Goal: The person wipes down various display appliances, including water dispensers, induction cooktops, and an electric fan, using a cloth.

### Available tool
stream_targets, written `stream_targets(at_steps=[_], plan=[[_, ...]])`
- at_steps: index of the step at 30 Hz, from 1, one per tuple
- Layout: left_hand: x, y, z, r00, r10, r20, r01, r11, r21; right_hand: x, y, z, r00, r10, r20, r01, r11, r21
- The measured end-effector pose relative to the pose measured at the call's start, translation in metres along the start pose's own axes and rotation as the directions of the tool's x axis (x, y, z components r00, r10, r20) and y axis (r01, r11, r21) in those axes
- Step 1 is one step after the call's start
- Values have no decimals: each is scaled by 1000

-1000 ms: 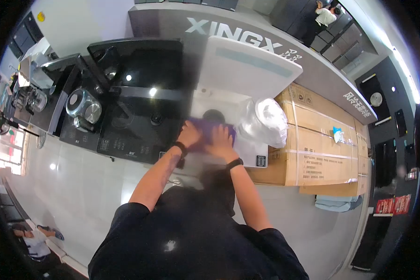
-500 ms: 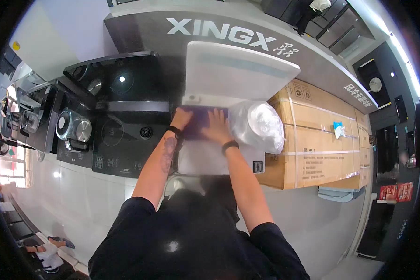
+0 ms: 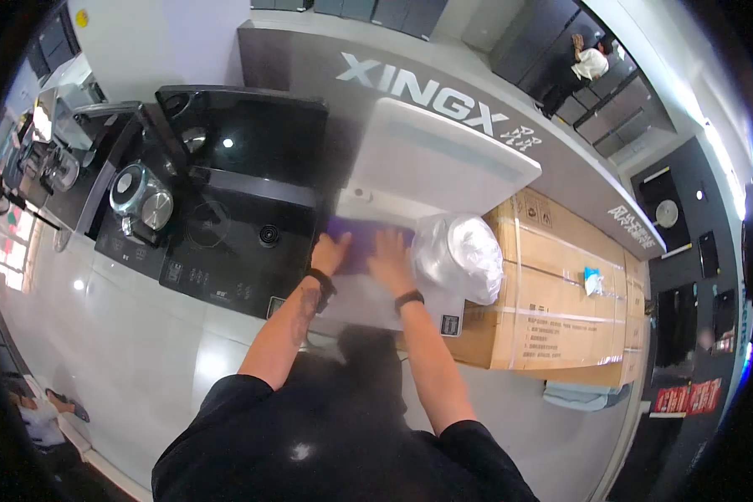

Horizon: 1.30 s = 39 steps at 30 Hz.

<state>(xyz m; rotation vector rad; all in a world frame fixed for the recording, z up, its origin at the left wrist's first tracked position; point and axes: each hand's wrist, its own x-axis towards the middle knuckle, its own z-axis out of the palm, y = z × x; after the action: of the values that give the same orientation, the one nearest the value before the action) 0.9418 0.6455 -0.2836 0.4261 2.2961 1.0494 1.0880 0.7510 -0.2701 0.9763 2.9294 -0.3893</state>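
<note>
A purple cloth [image 3: 356, 237] lies on the white surface [image 3: 356, 305] of a display unit with a raised white back panel [image 3: 439, 159]. My left hand [image 3: 330, 253] is at the cloth's left edge, its fingers bent and closed on it. Flat on the right part of the cloth rests my right hand [image 3: 389, 263], fingers stretched out and slightly apart. Just right of that hand stands a rounded object wrapped in clear plastic [image 3: 458, 255]; its kind is hard to make out under the wrap.
To the left is a black cooktop [image 3: 226, 243] with a glass kettle [image 3: 142, 201] beyond it. Large strapped cardboard boxes [image 3: 560, 293] stand on the right, a small blue-and-white packet [image 3: 593, 281] on top. A person [image 3: 590, 65] is at the far back.
The view has turned and tilted, so the counter appears lower. Both hands remain on the purple cloth; the right hand's fingers look closer together. The person at the back shows more fully.
</note>
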Motion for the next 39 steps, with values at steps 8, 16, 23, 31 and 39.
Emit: stream_targets(at_steps=[8, 16, 23, 31, 39], plan=[[-68, -37, -12, 995, 61, 77, -61, 998, -7, -80, -13, 16, 996, -47, -81, 50, 998, 31], [-104, -65, -24, 979, 89, 183, -105, 991, 79, -137, -34, 25, 995, 13, -99, -6, 998, 69], [-119, -69, -35, 940, 99, 327, -132, 988, 80, -162, -48, 25, 994, 26, -102, -22, 999, 44], [-99, -42, -28, 920, 219, 325, -300, 927, 224, -114, -35, 35, 962, -125, -243, 109, 991, -81], [-53, 17, -43, 904, 234, 358, -309, 936, 168, -32, -28, 18, 995, 23, -94, -29, 997, -68]])
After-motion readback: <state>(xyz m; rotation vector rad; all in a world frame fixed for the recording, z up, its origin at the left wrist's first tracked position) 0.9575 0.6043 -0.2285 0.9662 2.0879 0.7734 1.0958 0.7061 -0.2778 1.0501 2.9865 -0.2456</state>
